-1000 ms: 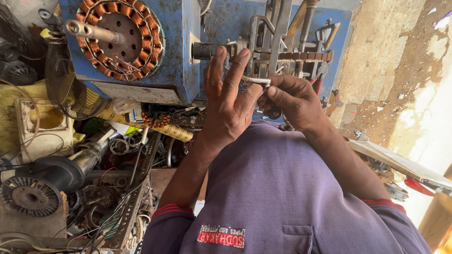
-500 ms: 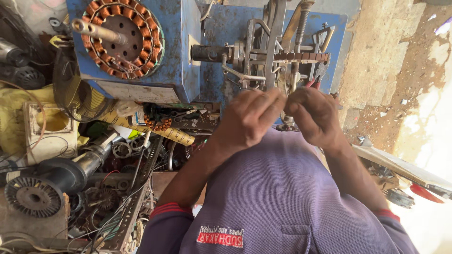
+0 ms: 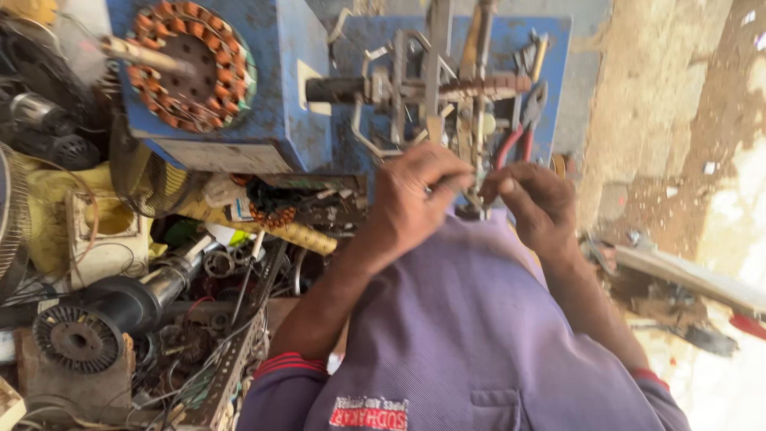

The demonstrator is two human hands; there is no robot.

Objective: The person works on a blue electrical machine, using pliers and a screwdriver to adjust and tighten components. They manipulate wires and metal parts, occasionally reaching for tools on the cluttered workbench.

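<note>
Reaching up from the purple shirt (image 3: 447,335), both hands meet at the lower end of the metal winding frame (image 3: 435,88). I see the left hand (image 3: 411,199) with its fingers curled and pinched tight on a thin metal piece, though I cannot tell exactly what it is. The right hand (image 3: 536,203) has its fingertips closed narrow at the same spot, just beside the left; what it grips is hidden. The frame sits before the blue machine box (image 3: 279,96), its long bars running up and down, crossed by a dark shaft (image 3: 343,89) lying sideways. Red-handled pliers (image 3: 515,136) hang beside it. A round stator (image 3: 191,68) with copper coils is set in the box.
</note>
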